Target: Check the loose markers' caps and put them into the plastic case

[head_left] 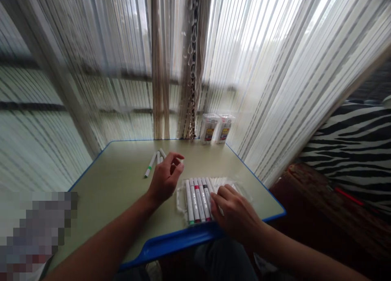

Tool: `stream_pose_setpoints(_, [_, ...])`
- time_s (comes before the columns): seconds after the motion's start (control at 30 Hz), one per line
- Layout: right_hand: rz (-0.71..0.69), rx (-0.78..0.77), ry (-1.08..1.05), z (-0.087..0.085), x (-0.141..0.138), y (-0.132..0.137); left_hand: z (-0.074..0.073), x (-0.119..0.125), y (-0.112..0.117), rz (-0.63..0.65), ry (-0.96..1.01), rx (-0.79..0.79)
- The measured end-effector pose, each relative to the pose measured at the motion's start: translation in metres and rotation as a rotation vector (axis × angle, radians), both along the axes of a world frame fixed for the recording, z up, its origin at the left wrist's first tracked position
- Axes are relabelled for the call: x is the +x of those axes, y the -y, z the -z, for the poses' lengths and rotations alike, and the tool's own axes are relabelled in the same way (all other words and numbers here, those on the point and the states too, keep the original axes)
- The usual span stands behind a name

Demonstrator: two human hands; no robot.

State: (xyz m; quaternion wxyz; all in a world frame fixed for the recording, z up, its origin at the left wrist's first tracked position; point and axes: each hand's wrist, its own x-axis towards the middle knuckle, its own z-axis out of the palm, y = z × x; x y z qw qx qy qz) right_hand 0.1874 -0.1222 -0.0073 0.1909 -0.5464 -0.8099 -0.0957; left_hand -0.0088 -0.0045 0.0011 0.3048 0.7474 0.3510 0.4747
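Note:
My left hand [166,173] is raised above the middle of the table, its fingers curled with a gap between thumb and forefinger. I see nothing held in it. Behind that hand lie several loose white markers, partly hidden; one marker [149,165] has a green band. A clear plastic case [181,203] rests near the front edge with several white markers [195,199] side by side in it, some with red, black or green bands. My right hand [233,207] is closed over the case's right part, fingers on a white marker [209,184] in the row; its fingertips are partly hidden.
Two clear boxes with labels [209,134] [225,133] stand upright at the table's back right corner. The pale green table [122,191] has a blue rim. Sheer striped curtains hang close behind it. A zebra-patterned cover [354,146] is at the right.

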Motion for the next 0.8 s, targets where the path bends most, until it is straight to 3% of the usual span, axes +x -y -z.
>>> stream_pose_setpoints(0.33, [-0.008,-0.011,-0.142,0.01,0.011,0.01,-0.003,0.002,0.003,-0.018,-0.032,-0.023])
stream_pose_setpoints(0.43, [-0.004,-0.046,-0.154,0.006,0.014,0.009,-0.003,0.003,0.004,-0.026,-0.06,-0.006])
stream_pose_setpoints(0.63, [0.025,-0.112,-0.233,-0.01,0.025,-0.028,0.002,0.004,-0.001,0.003,-0.189,0.085])
stream_pose_setpoints(0.8, [0.033,-0.127,-0.109,0.0,0.026,-0.05,0.01,0.005,-0.006,0.083,-0.403,0.131])
